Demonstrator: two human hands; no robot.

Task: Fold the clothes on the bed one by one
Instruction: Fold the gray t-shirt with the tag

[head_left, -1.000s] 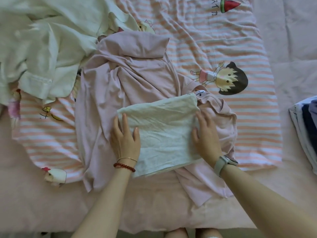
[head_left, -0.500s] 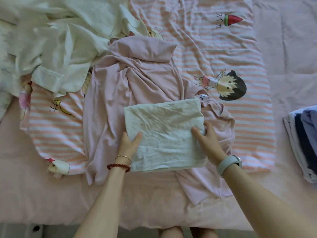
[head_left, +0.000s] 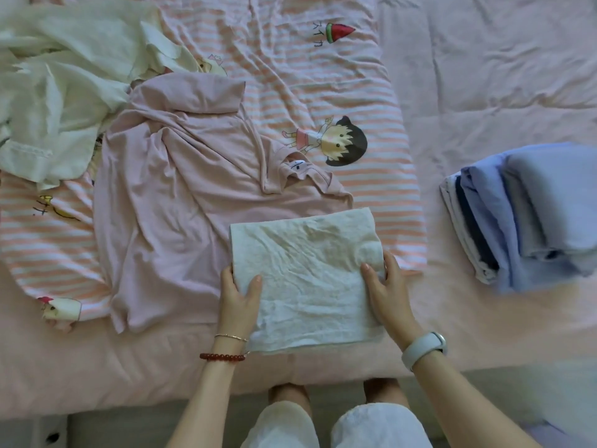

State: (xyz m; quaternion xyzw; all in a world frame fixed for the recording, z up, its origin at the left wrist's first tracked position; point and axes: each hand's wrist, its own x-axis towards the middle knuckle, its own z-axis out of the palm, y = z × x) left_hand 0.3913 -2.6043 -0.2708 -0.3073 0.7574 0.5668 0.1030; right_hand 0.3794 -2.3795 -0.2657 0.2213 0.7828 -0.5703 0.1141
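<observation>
A folded pale green-white garment is held near the bed's front edge. My left hand grips its left edge, thumb on top and fingers underneath. My right hand grips its right edge the same way, bunching the cloth a little. A crumpled pink shirt lies unfolded just to the left, its collar and label showing. Loose cream-white clothes are heaped at the far left.
A stack of folded blue and white clothes sits at the right on the pink bed sheet. A pink-striped cartoon-print blanket lies under the loose clothes. My knees show below the bed's front edge.
Both hands went from pressing the folded garment on top of the pink shirt to gripping its side edges, and carried it right, off the pink shirt. The folded blue stack is more in view.
</observation>
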